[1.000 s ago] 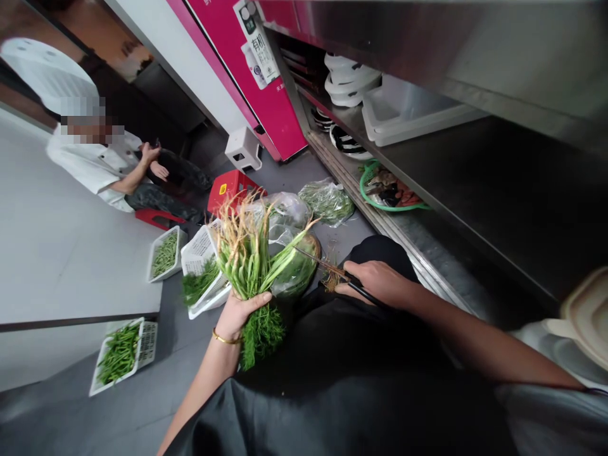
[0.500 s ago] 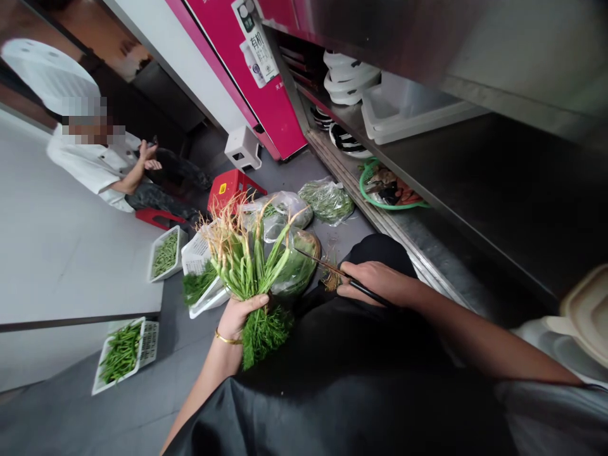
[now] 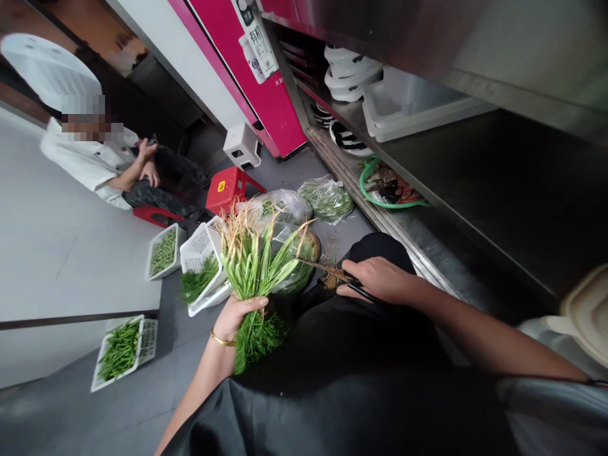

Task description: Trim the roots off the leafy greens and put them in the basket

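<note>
My left hand [image 3: 236,315] is wrapped round a bunch of feathery green herbs [image 3: 259,269], possibly fennel or dill. The pale roots fan upward and the leafy tops hang down below the fist. Gripped in my right hand [image 3: 380,278] is a pair of scissors [image 3: 320,266] with black handles. Its blades point left, with the tip beside the outermost stems on the bunch's right; I cannot tell whether they touch. Cut root trimmings [image 3: 330,280] lie below the blades.
Beyond the bunch stand a white basket [image 3: 197,244] of herbs, bagged greens [image 3: 327,199] and a red stool [image 3: 225,190]. Bean baskets [image 3: 152,339] are on the left floor. A seated co-worker [image 3: 85,158] holds a phone-like object. A steel shelf [image 3: 451,164] overhangs my right.
The bunch has turned slightly, its root ends shifting right toward the scissors and its leafy tops left. The scissor blades look a little wider apart. The co-worker's lower hand has dropped toward the lap.
</note>
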A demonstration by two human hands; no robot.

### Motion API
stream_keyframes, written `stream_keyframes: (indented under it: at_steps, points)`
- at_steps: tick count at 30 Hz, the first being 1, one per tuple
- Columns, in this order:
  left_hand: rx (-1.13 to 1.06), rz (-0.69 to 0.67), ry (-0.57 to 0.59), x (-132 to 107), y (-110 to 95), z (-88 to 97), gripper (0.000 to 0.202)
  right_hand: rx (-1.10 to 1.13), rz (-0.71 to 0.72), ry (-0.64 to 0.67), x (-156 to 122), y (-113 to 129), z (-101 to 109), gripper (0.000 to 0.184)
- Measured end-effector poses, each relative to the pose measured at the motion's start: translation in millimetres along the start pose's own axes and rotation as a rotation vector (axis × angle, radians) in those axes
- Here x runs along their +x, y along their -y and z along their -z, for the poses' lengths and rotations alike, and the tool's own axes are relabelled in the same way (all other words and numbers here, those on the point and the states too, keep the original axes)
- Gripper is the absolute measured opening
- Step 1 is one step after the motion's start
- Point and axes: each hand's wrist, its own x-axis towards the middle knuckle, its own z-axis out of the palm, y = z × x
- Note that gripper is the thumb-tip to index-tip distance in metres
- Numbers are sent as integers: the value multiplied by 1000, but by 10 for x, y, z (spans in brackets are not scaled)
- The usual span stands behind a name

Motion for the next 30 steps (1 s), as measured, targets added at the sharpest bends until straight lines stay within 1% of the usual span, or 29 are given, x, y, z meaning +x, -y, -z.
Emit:
stream_keyframes:
  at_steps: [3,6,9,12,16,20,24,27,30]
  points:
    - [36,19,-14,-10,-14,1,21,-19,2,0,9,0,-15,40]
    - [54,19,-38,-19,-6,10,22,-4,-21,-17,15,-21,-76,40]
    - [14,10,-93,-35,23,40,22,74,-80,-73,-14,-73,-173,34]
    - [-6,6,-133,-52,45,67,21,151,-113,-60,-32,-107,-226,31]
    - [70,-22,-112,-46,46,45,24,178,-93,-3,36,-37,-156,35]
    - [111,-35,-125,-30,46,7,26,238,-58,-37,107,40,-89,35]
    - [169,-38,-125,-33,74,37,26,305,-81,-86,51,13,-130,34]
    - [205,-60,-148,-26,119,72,26,233,-92,-86,-15,40,-110,33]
    - [231,-101,-177,-2,171,71,32,85,-61,-20,-11,153,-26,38]
